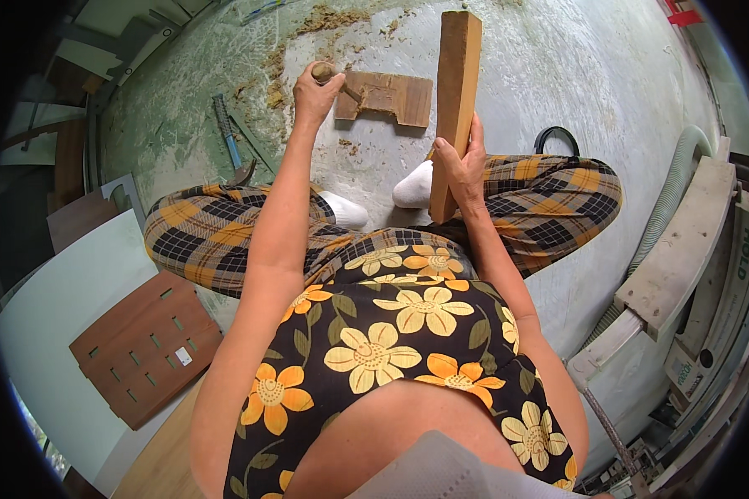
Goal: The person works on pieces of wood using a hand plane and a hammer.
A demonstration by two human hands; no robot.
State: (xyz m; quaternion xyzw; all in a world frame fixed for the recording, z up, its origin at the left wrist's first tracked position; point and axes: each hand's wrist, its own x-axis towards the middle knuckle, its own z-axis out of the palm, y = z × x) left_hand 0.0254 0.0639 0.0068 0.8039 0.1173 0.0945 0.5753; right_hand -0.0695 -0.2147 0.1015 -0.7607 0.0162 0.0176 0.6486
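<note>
On the green-stained concrete floor (558, 75) ahead of me lies a notched wooden block (387, 97), flat so it takes a tool from above. My left hand (314, 93) has its fingers closed round a wooden-handled tool (324, 71), probably a chisel, whose tip meets the block's left end. My right hand (462, 162) grips a long wooden plank (455, 100) upright, its lower end near my socked feet, judged ready as a mallet. Sawdust (324, 21) litters the floor beyond; a hammer (229, 141) lies left, a slotted wooden panel (146, 349) beside my knee, a hose (670, 200) right. My crossed legs crowd the work.
</note>
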